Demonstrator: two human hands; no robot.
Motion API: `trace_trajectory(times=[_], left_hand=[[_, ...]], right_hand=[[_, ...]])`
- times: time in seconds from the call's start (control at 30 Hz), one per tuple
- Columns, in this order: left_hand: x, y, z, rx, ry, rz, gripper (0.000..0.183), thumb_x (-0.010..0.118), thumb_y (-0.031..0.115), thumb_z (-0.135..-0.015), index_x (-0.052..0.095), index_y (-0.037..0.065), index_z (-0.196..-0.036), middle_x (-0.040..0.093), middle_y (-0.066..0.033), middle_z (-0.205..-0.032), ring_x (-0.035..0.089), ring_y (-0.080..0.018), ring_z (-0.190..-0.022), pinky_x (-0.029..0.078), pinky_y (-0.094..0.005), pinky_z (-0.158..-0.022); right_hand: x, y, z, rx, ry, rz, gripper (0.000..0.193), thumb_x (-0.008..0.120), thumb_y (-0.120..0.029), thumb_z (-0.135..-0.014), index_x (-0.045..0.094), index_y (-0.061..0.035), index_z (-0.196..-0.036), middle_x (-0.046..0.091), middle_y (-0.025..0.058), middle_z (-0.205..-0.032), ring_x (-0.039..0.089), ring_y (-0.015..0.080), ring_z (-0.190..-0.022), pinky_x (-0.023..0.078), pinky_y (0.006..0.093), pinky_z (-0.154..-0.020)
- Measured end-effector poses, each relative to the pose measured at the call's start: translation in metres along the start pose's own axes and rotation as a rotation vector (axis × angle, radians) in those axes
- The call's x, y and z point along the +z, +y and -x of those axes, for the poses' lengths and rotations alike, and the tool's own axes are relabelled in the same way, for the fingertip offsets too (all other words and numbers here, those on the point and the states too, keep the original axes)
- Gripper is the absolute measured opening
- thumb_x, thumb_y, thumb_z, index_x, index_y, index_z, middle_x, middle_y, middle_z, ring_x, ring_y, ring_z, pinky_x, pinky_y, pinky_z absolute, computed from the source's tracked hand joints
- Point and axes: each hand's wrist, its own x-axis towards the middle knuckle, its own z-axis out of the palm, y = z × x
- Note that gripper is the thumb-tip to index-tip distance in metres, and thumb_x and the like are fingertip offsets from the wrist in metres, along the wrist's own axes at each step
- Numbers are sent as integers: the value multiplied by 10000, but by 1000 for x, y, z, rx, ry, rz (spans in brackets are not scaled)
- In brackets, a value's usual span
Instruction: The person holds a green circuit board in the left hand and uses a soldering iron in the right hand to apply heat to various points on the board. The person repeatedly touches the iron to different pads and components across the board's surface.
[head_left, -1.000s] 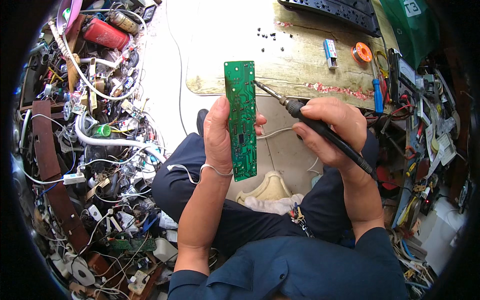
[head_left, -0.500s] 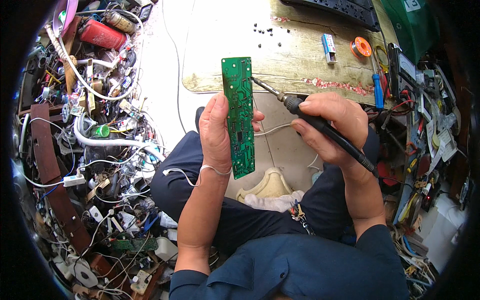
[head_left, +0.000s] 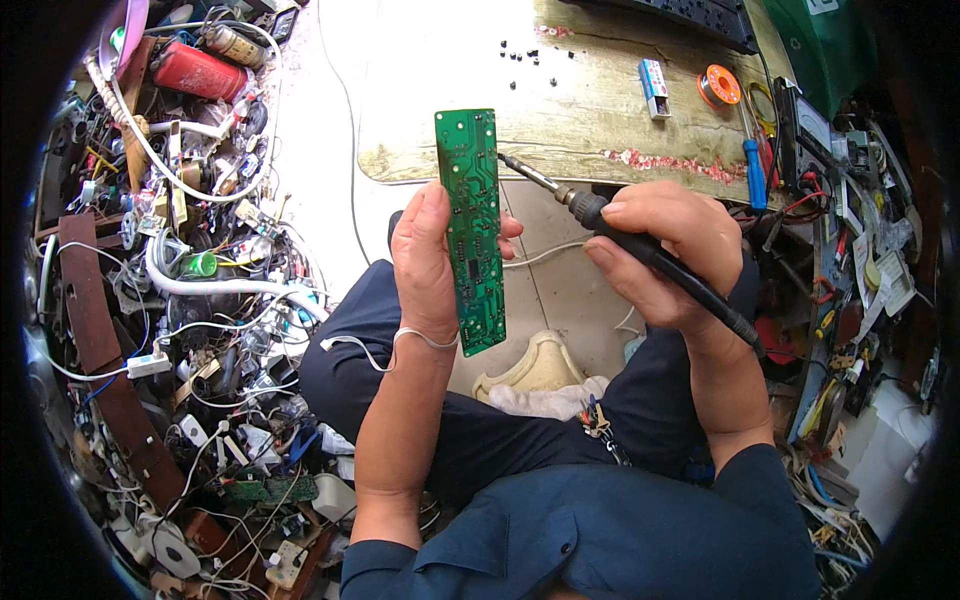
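Note:
A long green circuit board [head_left: 480, 225] stands nearly upright in my left hand [head_left: 425, 262], thumb along its left edge and fingers behind it. A white cord [head_left: 365, 345] loops about my left wrist. My right hand [head_left: 672, 255] is closed around the dark handle of a soldering iron [head_left: 588, 210]. The iron's tip reaches the board's upper right edge; whether it touches cannot be told. Beyond the board, several small black parts [head_left: 534, 61] lie scattered on the wooden board [head_left: 420, 120].
On the wooden board are a small box [head_left: 654, 88], an orange solder spool [head_left: 719, 86] and a blue screwdriver [head_left: 755, 175]. A meter [head_left: 803, 125] stands at the right. Heaped cables and parts [head_left: 230, 400] fill the left, with a red cylinder [head_left: 198, 72] above.
The circuit board has shifted slightly left and turned a little in my left hand. The soldering iron stays near the same upper right edge, its tip slightly further left.

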Motion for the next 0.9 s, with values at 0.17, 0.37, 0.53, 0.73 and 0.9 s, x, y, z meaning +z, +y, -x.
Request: trace_trajectory(times=[0.17, 0.37, 0.53, 0.73, 0.9], left_hand=[[0, 0, -1, -27, 15, 8, 526, 415, 495, -1081, 608, 20, -1198, 717, -177, -861, 709, -189, -685, 594, -276, -611], [-3, -2, -2, -39, 2, 53, 520, 403, 487, -1087, 611, 22, -1190, 715, -185, -854, 700, -199, -672, 588, -283, -609], [-3, -2, -2, -41, 1, 65, 515, 395, 481, -1092, 613, 23, -1178, 712, -189, -849, 690, -205, -660, 581, -287, -605], [-4, 0, -3, -70, -21, 177, 524, 372, 488, -1096, 616, 30, -1168, 710, -197, -849, 681, -215, -662, 574, -294, -606], [-8, -2, -4, -78, -78, 231, 554, 342, 505, -1098, 617, 29, -1171, 706, -201, -852, 671, -231, -669, 569, -311, -614]], right_hand=[[1, 1, 0, 7, 19, 11, 309, 844, -36, -723, 696, -22, -994, 716, 140, -831, 719, 282, -707, 567, 350, -625], [1, 3, -1, -15, 10, 20, 320, 846, -36, -725, 697, -21, -1007, 717, 138, -836, 721, 282, -713, 572, 350, -639], [2, 4, -2, -31, 15, 11, 319, 846, -31, -724, 699, -21, -1006, 714, 138, -833, 721, 285, -714, 572, 350, -638], [1, 2, -4, -42, 31, 36, 325, 847, -29, -719, 695, -26, -1007, 710, 135, -828, 717, 288, -705, 566, 355, -621], [0, 1, -2, -41, 43, -5, 320, 843, -25, -714, 694, -35, -998, 705, 132, -820, 712, 286, -691, 562, 356, -604]])
